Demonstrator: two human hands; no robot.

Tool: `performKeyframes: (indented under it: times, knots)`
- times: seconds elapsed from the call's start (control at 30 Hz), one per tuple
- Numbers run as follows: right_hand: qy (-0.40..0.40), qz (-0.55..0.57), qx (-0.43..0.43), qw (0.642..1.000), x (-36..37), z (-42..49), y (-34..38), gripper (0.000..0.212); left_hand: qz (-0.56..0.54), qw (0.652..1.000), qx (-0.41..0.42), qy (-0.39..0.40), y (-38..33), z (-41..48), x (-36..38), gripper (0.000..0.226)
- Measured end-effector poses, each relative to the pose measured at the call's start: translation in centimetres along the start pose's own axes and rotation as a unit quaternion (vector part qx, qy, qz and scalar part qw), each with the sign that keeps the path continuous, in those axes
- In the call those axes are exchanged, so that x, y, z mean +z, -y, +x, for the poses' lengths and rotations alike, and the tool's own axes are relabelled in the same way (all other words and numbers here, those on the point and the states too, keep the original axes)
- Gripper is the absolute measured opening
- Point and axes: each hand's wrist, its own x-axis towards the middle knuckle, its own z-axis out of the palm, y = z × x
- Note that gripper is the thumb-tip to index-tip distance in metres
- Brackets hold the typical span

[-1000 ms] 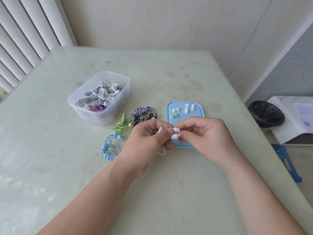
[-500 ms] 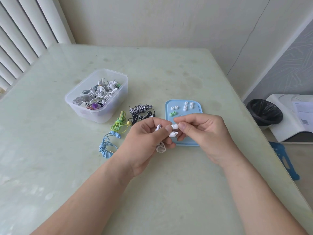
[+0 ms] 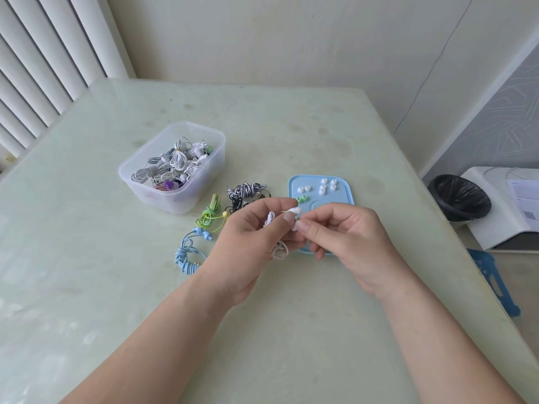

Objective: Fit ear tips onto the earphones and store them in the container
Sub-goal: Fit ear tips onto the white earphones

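Pinching earphones point(image 3: 294, 211): left hand point(image 3: 250, 237) clamped on buds; right hand point(image 3: 350, 237) shifted down, nipping lower bud; tip fitting likely nearly done.

The tray point(image 3: 292, 182) is blue, the ear tips point(image 3: 324, 181) white and green.

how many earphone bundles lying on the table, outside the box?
3: striped earphones left of the tray, green earphones near the box, blue earphones nearest the camera. The left hand and right hand hold white earphones and may hide more.
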Motion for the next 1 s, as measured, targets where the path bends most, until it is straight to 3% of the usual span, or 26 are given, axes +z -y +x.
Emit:
performKeyframes:
  times: [0.3, 0.47, 0.53, 0.67, 0.77, 1.0]
  knots:
    - [-0.046, -0.014, 0.039, 0.998, 0.0, 0.1, 0.0, 0.019, 0.066, 0.997, 0.036, 0.017, 0.0, -0.1, -0.1, 0.027]
    - [-0.058, -0.053, 0.042, 0.996, 0.3, -0.1, 0.4, 0.030, 0.148, 0.988, 0.049, 0.006, 0.0, -0.5, 0.3, 0.008]
    - [-0.100, -0.087, 0.037, 0.991, -0.1, 0.7, 0.6, 0.035, 0.136, 0.990, 0.047, -0.010, -0.1, -0.4, 0.3, 0.006]
    - [-0.188, -0.236, -0.016, 0.953, -1.7, 4.2, 0.6, 0.015, 0.086, 0.995, 0.040, -0.036, 0.2, 0.0, 0.2, 0.010]
    - [-0.185, -0.354, -0.021, 0.916, -2.7, 6.5, -0.1, 0.014, 0.049, 0.998, 0.031, -0.034, 0.3, 0.1, -0.1, 0.006]
    - [-0.158, -0.428, 0.010, 0.890, -2.9, 8.1, -0.4, 0.015, -0.006, 0.999, 0.014, -0.037, -0.1, 0.1, 0.1, 0.006]
